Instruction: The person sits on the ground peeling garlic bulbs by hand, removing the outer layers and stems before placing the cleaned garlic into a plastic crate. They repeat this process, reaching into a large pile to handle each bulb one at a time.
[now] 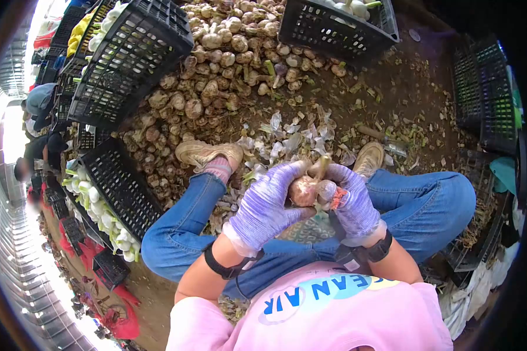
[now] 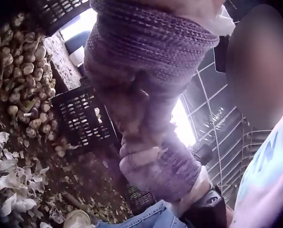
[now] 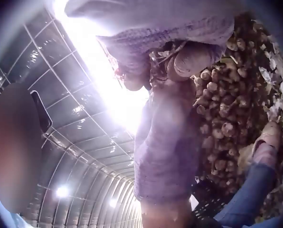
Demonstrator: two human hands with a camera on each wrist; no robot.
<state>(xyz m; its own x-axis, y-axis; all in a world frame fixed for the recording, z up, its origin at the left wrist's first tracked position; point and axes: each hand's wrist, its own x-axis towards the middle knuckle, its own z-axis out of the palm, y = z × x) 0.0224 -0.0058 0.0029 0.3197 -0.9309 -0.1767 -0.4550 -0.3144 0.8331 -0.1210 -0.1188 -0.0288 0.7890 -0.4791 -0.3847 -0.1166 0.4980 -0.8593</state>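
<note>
A garlic bulb (image 1: 304, 191) with pinkish, soil-stained skin is held between the hands, over the lap. The left hand (image 1: 260, 205), in a purple-and-white knit glove, grips the bulb from the left side, fingertips bare. From the right, the gloved right hand (image 1: 357, 205) pinches the bulb near its short stem (image 1: 322, 167), with an orange-red band round one finger. In the left wrist view the left hand (image 2: 141, 61) covers most of the bulb. The right wrist view shows the right hand (image 3: 194, 45) meeting the left hand (image 3: 165, 142) fingertip to fingertip.
Untrimmed garlic (image 1: 216, 64) lies heaped on the ground ahead. Peeled skins (image 1: 287, 140) litter the soil between the shoes. Black crates (image 1: 132, 64) stand at left, another crate (image 1: 339, 29) ahead, and stacked crates (image 1: 486, 93) at right. A wooden-handled tool (image 1: 372, 132) lies near the right shoe.
</note>
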